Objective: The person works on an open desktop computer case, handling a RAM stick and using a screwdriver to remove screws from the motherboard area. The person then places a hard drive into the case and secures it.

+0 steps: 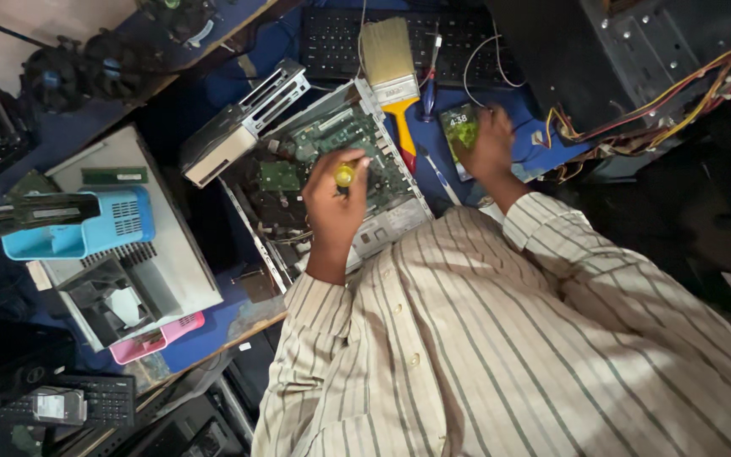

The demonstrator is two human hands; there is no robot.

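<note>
My left hand [332, 199] is closed around a screwdriver with a yellow handle [344, 175]. It is held over the green circuit board [332, 135] inside an open computer chassis [382, 222] on the blue table. My right hand [488, 144] reaches further out and grips the edge of a smartphone [460, 127] with a lit screen, which lies on the table beside the chassis. Both sleeves are striped cream cloth.
A wide paintbrush with an orange handle [391, 68] lies across the chassis near a black keyboard [332, 38]. A black computer case with coloured wires [636, 59] stands at the right. At the left are a metal drive cage [243, 123], a blue basket [86, 228], a pink tray [158, 338] and fans [69, 72].
</note>
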